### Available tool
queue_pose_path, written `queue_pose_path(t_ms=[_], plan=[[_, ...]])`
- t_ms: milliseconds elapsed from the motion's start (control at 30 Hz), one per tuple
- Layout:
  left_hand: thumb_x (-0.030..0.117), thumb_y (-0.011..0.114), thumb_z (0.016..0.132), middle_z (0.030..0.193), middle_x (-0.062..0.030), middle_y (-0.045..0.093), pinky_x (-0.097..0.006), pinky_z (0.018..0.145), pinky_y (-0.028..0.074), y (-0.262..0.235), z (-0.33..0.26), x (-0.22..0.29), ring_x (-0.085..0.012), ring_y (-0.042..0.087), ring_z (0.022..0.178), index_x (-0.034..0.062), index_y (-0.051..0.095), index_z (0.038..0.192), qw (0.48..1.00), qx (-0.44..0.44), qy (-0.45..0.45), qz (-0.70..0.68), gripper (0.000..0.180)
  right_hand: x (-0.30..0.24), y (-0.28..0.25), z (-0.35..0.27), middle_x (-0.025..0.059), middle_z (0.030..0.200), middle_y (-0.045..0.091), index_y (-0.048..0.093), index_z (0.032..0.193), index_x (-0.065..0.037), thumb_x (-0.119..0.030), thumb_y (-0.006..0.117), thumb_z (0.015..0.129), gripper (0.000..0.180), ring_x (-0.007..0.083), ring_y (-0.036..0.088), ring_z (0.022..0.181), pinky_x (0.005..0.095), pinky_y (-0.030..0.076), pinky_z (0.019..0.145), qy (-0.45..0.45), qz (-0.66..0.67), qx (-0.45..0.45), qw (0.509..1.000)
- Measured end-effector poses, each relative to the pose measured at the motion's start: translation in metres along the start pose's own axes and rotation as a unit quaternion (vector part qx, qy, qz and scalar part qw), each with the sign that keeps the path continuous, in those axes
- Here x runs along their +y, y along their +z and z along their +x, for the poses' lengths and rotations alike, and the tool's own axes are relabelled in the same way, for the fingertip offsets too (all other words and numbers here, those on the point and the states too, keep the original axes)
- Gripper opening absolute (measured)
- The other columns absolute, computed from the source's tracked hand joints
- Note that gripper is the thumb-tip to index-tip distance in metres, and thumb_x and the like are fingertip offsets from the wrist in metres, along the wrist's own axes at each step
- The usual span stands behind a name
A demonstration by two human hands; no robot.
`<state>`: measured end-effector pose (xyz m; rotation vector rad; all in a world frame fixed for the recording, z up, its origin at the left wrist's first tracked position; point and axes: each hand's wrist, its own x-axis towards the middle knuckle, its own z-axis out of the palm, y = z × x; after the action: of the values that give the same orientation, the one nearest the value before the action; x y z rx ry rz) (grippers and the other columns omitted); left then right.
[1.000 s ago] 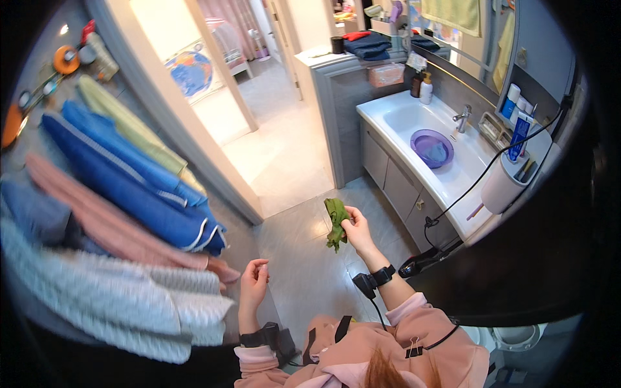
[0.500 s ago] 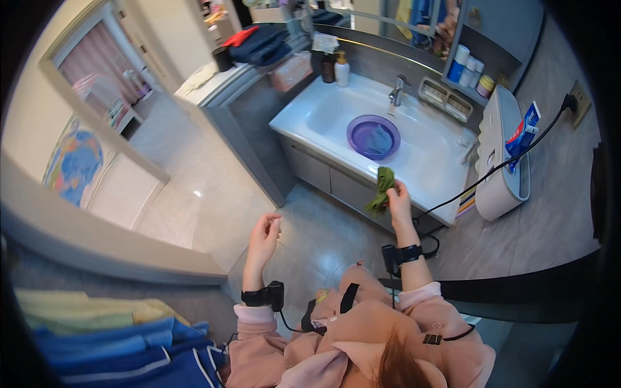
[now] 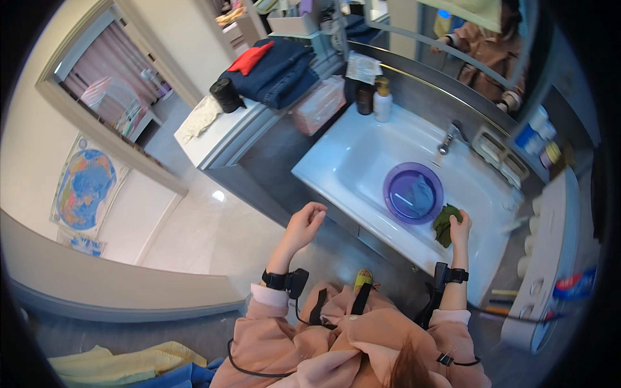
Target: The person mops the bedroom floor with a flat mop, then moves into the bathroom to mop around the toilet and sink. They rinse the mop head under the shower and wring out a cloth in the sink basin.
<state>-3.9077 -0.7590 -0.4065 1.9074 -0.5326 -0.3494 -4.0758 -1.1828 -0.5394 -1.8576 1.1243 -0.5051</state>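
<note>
My right hand (image 3: 460, 228) grips a crumpled dark green cloth (image 3: 446, 225) over the front rim of the white sink (image 3: 352, 204). Just left of the cloth, a round purple basin (image 3: 390, 208) sits in the sink bowl. A blue-grey cloth (image 3: 422, 194) lies inside that basin. My left hand (image 3: 304, 227) hovers in front of the vanity's left side, its fingers curled together with nothing visible in them.
Behind the basin rises a chrome faucet (image 3: 449, 137). A white pump bottle (image 3: 382, 103) and a dark bottle (image 3: 364, 99) stand at the sink's back left corner. Folded dark clothes (image 3: 275, 76) lie on the counter (image 3: 194, 145). At right is a white wall holder (image 3: 543, 258) with a cable.
The view has swung so the sink appears farther right. My right hand has carried the green cloth from before the sink's front edge to over it, nearer the basin. My left hand is raised closer to the vanity.
</note>
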Motion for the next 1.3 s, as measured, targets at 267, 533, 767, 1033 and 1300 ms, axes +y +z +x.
queue_pose_path(t_ms=[267, 533, 767, 1033, 1300], plan=[[0.011, 0.057, 0.085, 0.084, -0.0107, 0.06, -0.029, 0.068, 0.046, -0.17, 0.113, 0.031, -0.0205, 0.058, 0.077, 0.0023, 0.06, 0.092, 0.927, 0.289, 0.171, 0.167, 0.012, -0.104, 0.081, 0.016, 0.0094, 0.106, 0.054, 0.053, 0.115, -0.004, -0.014, 0.057, 0.086, 0.031, 0.0153, 0.057, 0.081, 0.0285, 0.046, 0.074, -0.157, 0.018, -0.145, 0.977], [0.024, 0.058, 0.082, 0.112, -0.0213, 0.053, -0.042, 0.095, 0.036, -0.291, 0.167, -0.012, -0.0373, 0.047, 0.106, 0.0002, 0.047, 0.12, 0.811, 0.295, -0.071, 0.5, 0.046, -0.176, 0.139, 0.013, 0.007, 0.091, 0.062, 0.057, 0.11, -0.003, -0.013, 0.056, 0.086, 0.026, 0.0114, 0.055, 0.073, 0.0254, 0.045, 0.068, -0.175, 0.072, -0.201, 0.961], [0.011, 0.052, 0.078, 0.087, -0.0153, 0.061, -0.044, 0.071, 0.043, -0.296, 0.148, -0.008, -0.0321, 0.056, 0.081, 0.0027, 0.058, 0.087, 0.805, 0.275, -0.061, 0.522, 0.014, -0.164, 0.166, 0.029, 0.0077, 0.099, 0.061, 0.055, 0.111, -0.001, -0.009, 0.053, 0.087, 0.025, 0.0113, 0.058, 0.079, 0.0242, 0.047, 0.069, -0.077, 0.09, -0.238, 0.964], [0.009, 0.039, 0.088, 0.078, -0.0075, 0.052, -0.027, 0.067, 0.042, -0.241, 0.105, 0.031, -0.0129, 0.049, 0.074, 0.0009, 0.05, 0.097, 0.869, 0.462, 0.046, 0.171, 0.016, -0.153, 0.162, 0.057, 0.0088, 0.099, 0.062, 0.053, 0.113, 0.0, -0.009, 0.052, 0.089, 0.025, 0.0126, 0.059, 0.08, 0.0243, 0.047, 0.07, -0.096, 0.115, -0.305, 0.941], [0.006, 0.035, 0.089, 0.084, -0.0085, 0.052, -0.026, 0.062, 0.044, -0.153, 0.132, 0.108, -0.0121, 0.051, 0.071, 0.0032, 0.049, 0.1, 0.94, 0.316, 0.089, 0.088, 0.017, -0.258, 0.149, 0.026, 0.0106, 0.109, 0.059, 0.049, 0.121, -0.003, -0.008, 0.056, 0.085, 0.037, 0.0158, 0.056, 0.098, 0.0263, 0.047, 0.078, -0.206, 0.144, -0.473, 0.844]])
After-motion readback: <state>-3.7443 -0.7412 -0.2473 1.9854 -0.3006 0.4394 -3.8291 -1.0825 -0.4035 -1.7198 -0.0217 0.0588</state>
